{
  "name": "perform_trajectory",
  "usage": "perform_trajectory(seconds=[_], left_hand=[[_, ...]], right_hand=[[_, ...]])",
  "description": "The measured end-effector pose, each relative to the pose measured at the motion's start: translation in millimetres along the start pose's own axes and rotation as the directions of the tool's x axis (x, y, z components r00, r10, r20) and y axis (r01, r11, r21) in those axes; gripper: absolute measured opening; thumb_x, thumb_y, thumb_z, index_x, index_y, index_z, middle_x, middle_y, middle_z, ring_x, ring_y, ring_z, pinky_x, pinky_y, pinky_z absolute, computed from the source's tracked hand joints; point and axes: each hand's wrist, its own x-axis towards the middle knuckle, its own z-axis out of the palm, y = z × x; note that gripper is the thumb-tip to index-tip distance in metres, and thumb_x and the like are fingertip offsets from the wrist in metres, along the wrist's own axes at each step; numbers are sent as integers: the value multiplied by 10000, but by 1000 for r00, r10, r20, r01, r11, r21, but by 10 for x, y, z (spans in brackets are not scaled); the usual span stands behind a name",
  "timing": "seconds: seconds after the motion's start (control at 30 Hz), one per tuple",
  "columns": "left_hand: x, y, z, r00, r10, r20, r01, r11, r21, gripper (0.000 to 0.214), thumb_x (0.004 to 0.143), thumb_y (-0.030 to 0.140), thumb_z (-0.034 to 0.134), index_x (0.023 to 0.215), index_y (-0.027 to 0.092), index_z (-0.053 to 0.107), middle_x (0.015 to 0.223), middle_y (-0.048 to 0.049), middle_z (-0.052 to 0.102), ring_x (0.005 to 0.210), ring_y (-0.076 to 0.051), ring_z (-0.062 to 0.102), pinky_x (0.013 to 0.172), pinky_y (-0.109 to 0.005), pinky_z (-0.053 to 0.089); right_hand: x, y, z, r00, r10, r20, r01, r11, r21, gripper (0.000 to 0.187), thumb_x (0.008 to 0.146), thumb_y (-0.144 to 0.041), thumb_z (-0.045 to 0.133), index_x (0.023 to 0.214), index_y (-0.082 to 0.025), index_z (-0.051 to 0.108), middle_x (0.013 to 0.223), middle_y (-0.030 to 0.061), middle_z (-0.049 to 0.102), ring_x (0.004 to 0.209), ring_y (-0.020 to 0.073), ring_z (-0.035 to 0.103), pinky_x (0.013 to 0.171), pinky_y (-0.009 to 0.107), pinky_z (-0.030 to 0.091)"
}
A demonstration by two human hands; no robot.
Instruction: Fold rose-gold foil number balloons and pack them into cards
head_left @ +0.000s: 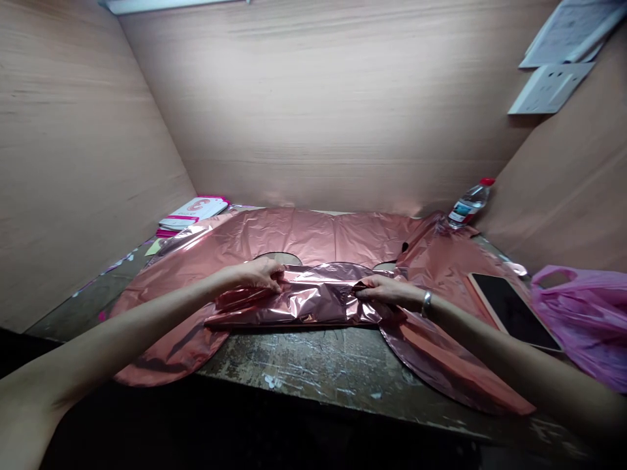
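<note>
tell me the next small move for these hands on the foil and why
Perhaps draw the left hand and right hand gently apart: both pinch the pink foil, and the stretch between them is visibly crinkled, so light tension might flatten it.

Foil (318, 232) on tbl (304, 356); bag (588, 320) R of phone (519, 313); btl (467, 205) behind phone

Pale walls (318, 98) around worn table (304, 356)

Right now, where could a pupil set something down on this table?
Best is the front of the table, bordered by the pink foil and its rounded lobes. A narrower, littered strip lies between foil and left wall. Crowded: the middle, with left hand and right hand on the foil; the right, with phone, bag, bottle; the back-left, with packets.
</note>
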Motion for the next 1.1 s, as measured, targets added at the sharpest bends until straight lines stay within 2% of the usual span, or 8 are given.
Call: perform_trajectory(seconds=[0.13, 0.27, 0.37, 0.47, 0.63, 0.77, 1.0, 1.1], left_hand=[[-252, 305, 4, 983, 104, -154, -91, 992, 84, 24, 784, 173, 577, 806, 170, 584, 802, -14, 597, 734, -155, 539, 613, -247, 340], [-677, 621, 147, 886, 327, -330, -268, 940, 212, 100, 876, 150, 476, 804, 179, 539, 862, -26, 592, 742, -148, 534, 653, -257, 370], [-885, 821, 364, 853, 361, -377, -218, 903, 370, 149, 827, 55, 450, 777, 188, 496, 753, -15, 581, 634, -153, 512, 602, -281, 351], [-985, 960, 609, 845, 381, -376, -191, 871, 454, 224, 769, -12, 428, 807, 202, 484, 696, -1, 590, 571, -166, 518, 580, -301, 359], [-1117, 1098, 1043, 857, 390, -337, -235, 877, 418, 231, 767, 22, 461, 866, 227, 496, 706, -4, 615, 535, -175, 542, 571, -323, 413], [-1165, 1162, 1338, 866, 387, -315, -236, 874, 426, 283, 803, 53, 464, 1016, 215, 556, 823, -51, 683, 639, -196, 630, 588, -327, 472], [-889, 1083, 1265, 902, 277, -331, -99, 879, 466, 417, 833, 28, 459, 1214, 145, 578, 1118, -164, 693, 969, -269, 688, 833, -388, 541], [-790, 996, 1274, 906, 225, -358, -26, 875, 483, 439, 849, 22, 444, 1266, 99, 557, 1215, -207, 653, 1104, -306, 650, 942, -449, 513]], right_hand=[[-251, -69, 39, 977, -157, -147, 138, 982, -129, 445, 841, -600, 557, 870, -161, 628, 685, -9, 559, 597, 118, 493, 547, 234, 372], [-550, -89, -15, 902, -251, -351, 240, 968, -76, 465, 907, -576, 503, 1126, -188, 635, 1023, 68, 673, 921, 211, 625, 799, 315, 493], [-701, -54, -60, 897, -265, -353, 258, 964, -67, 483, 842, -560, 625, 1183, -218, 635, 1170, 80, 664, 1085, 261, 615, 927, 369, 489], [-810, 21, -16, 884, -341, -320, 261, 927, -268, 565, 745, -549, 746, 1209, -243, 650, 1197, 83, 669, 1097, 284, 618, 946, 395, 485], [-990, 191, 289, 758, -641, -119, 441, 639, -631, 233, 918, -364, 613, 1108, -262, 700, 1010, 68, 726, 916, 202, 652, 842, 356, 475], [-1089, 308, 527, 666, -745, -10, 481, 440, -759, 281, 1001, -254, 447, 1190, -252, 656, 1077, 67, 731, 959, 177, 654, 860, 353, 452], [-814, 318, 537, 675, -728, -120, 262, 390, -883, 329, 984, -211, 443, 1249, -233, 637, 1154, 92, 709, 984, 227, 634, 892, 409, 416], [-715, 264, 467, 766, -621, -163, 202, 474, -857, 414, 956, -176, 451, 1336, -282, 578, 1266, 83, 657, 1113, 249, 595, 1012, 468, 368]])
